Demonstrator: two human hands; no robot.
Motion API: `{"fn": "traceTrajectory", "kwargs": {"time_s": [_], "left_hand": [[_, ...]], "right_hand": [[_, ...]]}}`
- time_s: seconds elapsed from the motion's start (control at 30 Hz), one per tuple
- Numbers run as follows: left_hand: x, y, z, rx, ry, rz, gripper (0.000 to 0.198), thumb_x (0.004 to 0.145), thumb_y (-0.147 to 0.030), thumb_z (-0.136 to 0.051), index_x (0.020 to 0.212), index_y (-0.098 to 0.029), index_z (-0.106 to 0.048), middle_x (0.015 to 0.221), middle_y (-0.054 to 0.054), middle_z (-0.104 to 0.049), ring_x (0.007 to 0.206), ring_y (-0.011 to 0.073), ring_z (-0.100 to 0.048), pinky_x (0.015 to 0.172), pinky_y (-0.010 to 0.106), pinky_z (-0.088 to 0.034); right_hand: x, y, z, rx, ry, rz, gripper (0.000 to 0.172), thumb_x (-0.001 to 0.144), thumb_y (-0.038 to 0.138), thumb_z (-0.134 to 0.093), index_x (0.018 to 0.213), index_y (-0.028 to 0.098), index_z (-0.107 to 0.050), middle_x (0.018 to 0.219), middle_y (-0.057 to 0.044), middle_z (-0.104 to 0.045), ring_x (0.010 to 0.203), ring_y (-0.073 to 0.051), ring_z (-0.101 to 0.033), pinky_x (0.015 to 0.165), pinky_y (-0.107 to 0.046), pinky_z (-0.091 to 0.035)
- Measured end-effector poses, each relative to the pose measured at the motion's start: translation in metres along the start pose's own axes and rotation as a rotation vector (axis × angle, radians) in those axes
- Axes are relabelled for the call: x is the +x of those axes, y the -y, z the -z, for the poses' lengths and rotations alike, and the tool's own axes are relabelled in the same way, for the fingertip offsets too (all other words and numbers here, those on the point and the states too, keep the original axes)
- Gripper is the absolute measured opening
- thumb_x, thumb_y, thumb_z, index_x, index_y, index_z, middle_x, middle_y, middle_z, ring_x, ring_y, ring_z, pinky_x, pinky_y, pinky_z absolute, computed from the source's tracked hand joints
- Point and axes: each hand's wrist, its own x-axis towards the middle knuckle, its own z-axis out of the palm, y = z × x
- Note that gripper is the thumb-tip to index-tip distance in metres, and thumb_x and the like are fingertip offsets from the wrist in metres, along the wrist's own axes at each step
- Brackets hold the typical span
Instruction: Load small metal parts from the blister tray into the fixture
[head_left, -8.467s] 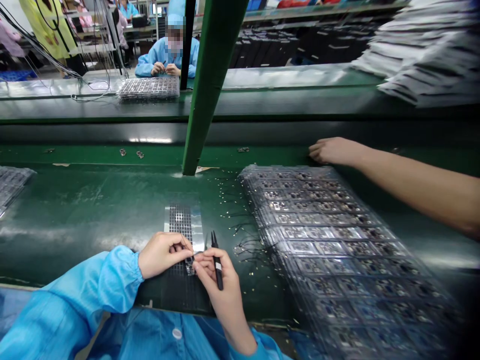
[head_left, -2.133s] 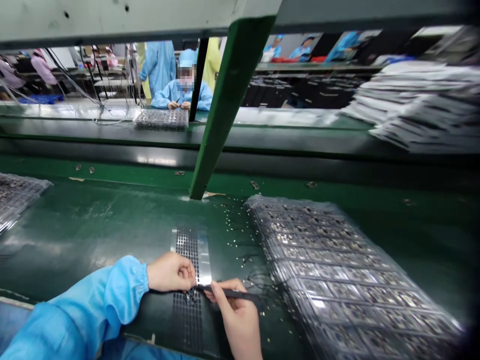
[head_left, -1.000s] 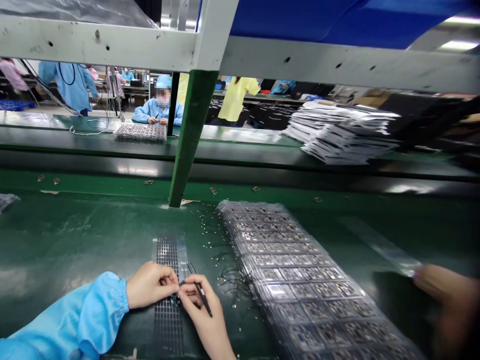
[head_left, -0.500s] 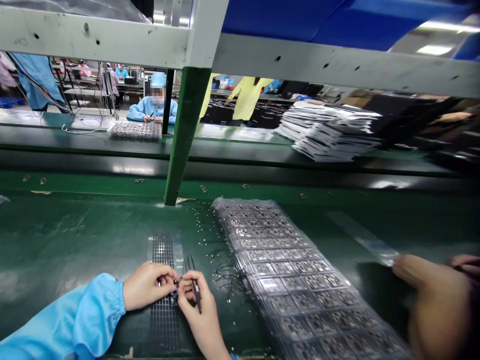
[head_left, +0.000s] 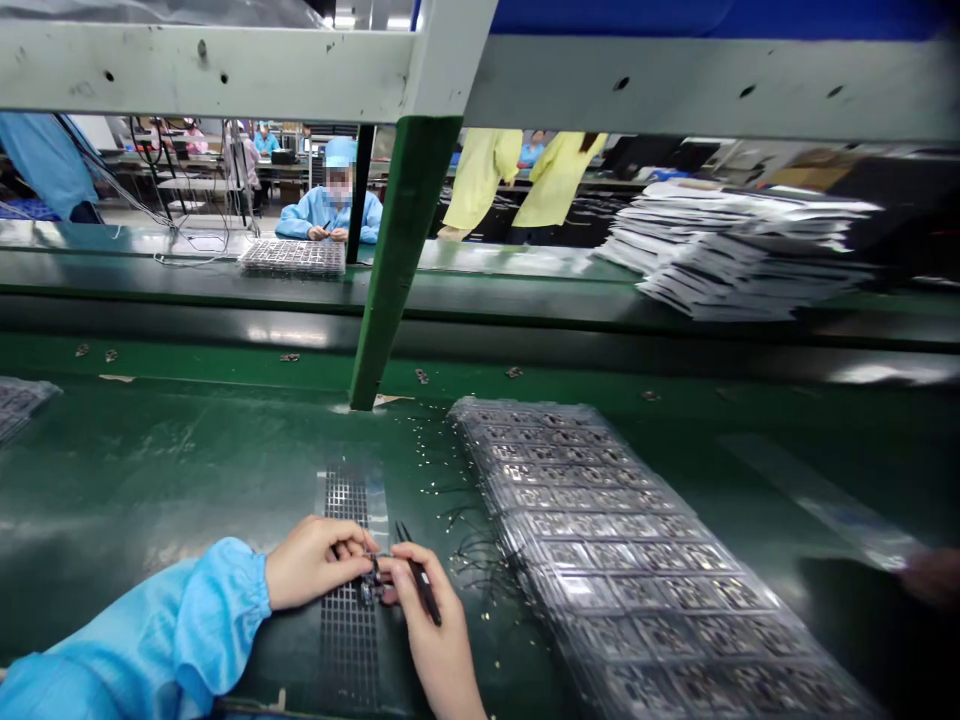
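My left hand point(head_left: 319, 562), in a blue sleeve, pinches a small dark electronic part point(head_left: 368, 584) from its left side. From the other side my right hand point(head_left: 442, 620) grips the same part with its fingertips. A pair of black tweezers point(head_left: 426, 592) is tucked in my right hand, tips pointing up and away. What else sits between the fingertips is too small to make out. Both hands are above a strip sheet with a dark square grid point(head_left: 349, 630) lying on the green bench point(head_left: 187, 480).
Right of my hands lies a stack of clear trays filled with small boards point(head_left: 600, 540), thin wires point(head_left: 472, 550) along its left edge. Another tray stack point(head_left: 22, 402) is at far left. A green post point(head_left: 401, 260) rises ahead. Another person's hand point(head_left: 930, 577) touches a clear strip point(head_left: 832, 500).
The view has swung slightly left, so the bench scene sits further right. Both my hands stay together at the part. The other person's hand at right has mostly left the frame.
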Motion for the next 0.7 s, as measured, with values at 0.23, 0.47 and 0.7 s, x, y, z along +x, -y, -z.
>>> {"fn": "traceTrajectory", "kwargs": {"time_s": [0.23, 0.47, 0.7], "left_hand": [[0.048, 0.008, 0.071, -0.154, -0.589, 0.033, 0.034, 0.081, -0.037, -0.054, 0.102, -0.012, -0.062, 0.077, 0.004, -0.063, 0.062, 0.0114, -0.057, 0.055, 0.021, -0.049], [0.152, 0.019, 0.157, -0.037, -0.827, 0.17, 0.029, 0.077, -0.024, -0.059, 0.102, -0.009, -0.063, 0.089, 0.011, -0.068, 0.072, 0.0161, -0.065, 0.061, 0.025, -0.051], [0.154, 0.021, 0.163, 0.136, -1.064, 0.146, 0.031, 0.081, -0.017, -0.055, 0.11, -0.008, -0.057, 0.11, 0.015, -0.063, 0.102, 0.0224, -0.06, 0.091, 0.031, -0.044]], "right_hand": [[0.002, 0.002, -0.001, 0.129, 0.011, -0.087, 0.036, 0.083, 0.058, -0.049, 0.106, 0.038, -0.067, 0.063, -0.004, -0.064, 0.05, -0.017, -0.061, 0.052, -0.033, -0.048], [0.005, 0.019, -0.003, 0.119, 0.092, -0.033, 0.027, 0.079, 0.052, -0.055, 0.097, 0.039, -0.07, 0.092, -0.009, -0.072, 0.073, -0.024, -0.067, 0.054, -0.035, -0.048], [0.003, 0.023, -0.003, 0.035, 0.12, 0.043, 0.021, 0.084, 0.04, -0.053, 0.097, 0.04, -0.07, 0.097, -0.006, -0.069, 0.08, -0.024, -0.067, 0.056, -0.032, -0.048]]}}
